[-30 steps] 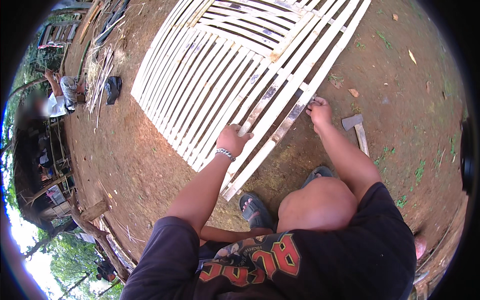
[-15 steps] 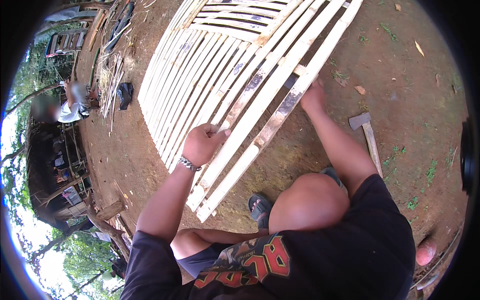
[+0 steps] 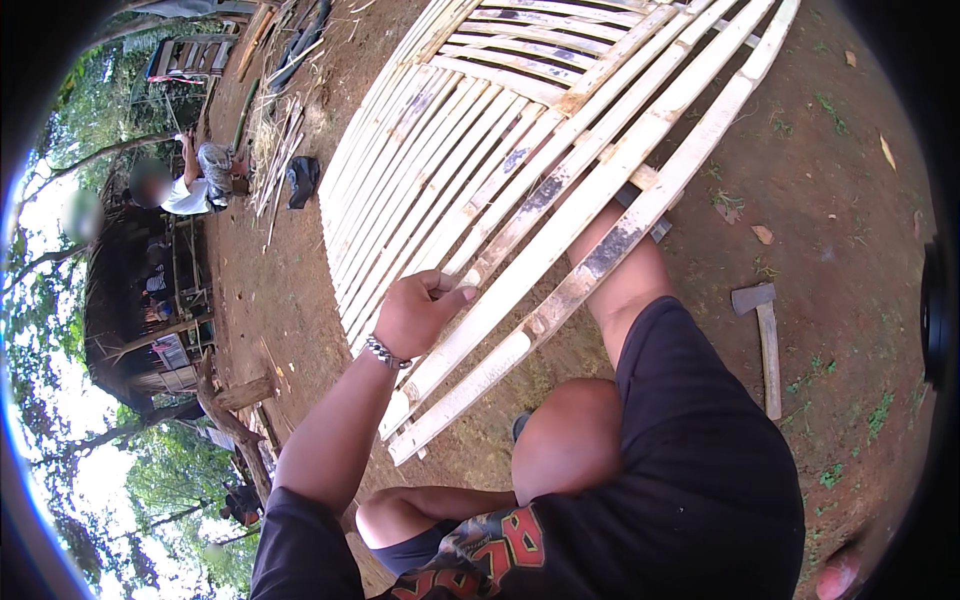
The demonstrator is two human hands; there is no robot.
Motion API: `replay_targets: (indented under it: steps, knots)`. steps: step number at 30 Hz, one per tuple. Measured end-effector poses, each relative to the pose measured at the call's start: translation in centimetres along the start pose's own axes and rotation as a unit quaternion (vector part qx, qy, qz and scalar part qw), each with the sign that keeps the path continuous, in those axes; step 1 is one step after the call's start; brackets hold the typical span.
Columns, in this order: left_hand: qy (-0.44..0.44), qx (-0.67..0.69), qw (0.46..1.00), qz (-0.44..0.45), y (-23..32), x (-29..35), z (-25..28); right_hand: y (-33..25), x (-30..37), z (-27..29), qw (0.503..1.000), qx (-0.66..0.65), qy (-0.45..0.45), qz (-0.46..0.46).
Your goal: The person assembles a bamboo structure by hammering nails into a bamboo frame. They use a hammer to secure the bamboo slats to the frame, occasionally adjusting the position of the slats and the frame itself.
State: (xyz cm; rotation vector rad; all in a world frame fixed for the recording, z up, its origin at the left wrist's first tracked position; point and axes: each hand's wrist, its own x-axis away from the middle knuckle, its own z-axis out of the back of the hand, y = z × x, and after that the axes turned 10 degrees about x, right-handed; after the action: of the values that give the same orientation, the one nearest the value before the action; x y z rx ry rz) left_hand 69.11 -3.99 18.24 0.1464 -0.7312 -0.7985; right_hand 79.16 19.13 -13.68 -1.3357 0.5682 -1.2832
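Note:
A large panel of pale split-bamboo slats [image 3: 440,200] runs from the far middle toward me, with dark blotches on some strips. My left hand [image 3: 420,312], a chain bracelet on its wrist, is closed with thumb and fingers on one bamboo slat [image 3: 485,262]. My right hand [image 3: 598,228] reaches under the panel's right edge; the outer slats cover most of it and its fingers are hidden. Beside it, a dark flat object [image 3: 660,230] shows partly beneath the outermost slat [image 3: 600,265]; its kind is unclear.
A wooden-handled axe head tool [image 3: 755,300] lies on the dirt to the right. Leftward are a black plastic bag [image 3: 302,182], loose bamboo strips [image 3: 285,160], a cut log [image 3: 243,393] and a thatched shelter [image 3: 125,310]. Another person [image 3: 190,190] is at the far left.
My right hand has moved left, in beneath the outer slats, and its arm has come closer to the panel. My left hand keeps its hold on the slat. The view has shifted.

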Motion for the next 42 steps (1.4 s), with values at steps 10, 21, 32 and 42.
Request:
replay_targets:
  steps: [10,21,32,42]
  knots:
    - [-0.002,-0.007,1.0,0.002,-1.0,-0.6,-0.3,0.5,1.3,0.0,1.0,0.02,0.016,-0.004]
    - [-0.008,-0.015,1.0,-0.02,-1.4,-1.4,-0.5,1.1,2.1,0.4,0.998,0.049,0.027,-0.003]
    - [-0.043,0.038,0.998,0.006,-1.4,-1.5,-0.3,1.6,3.2,2.9,0.993,0.106,0.043,0.019]
    - [-0.045,0.03,0.998,0.008,-1.2,-1.7,-0.2,7.3,15.8,11.5,0.871,0.475,0.098,0.08]
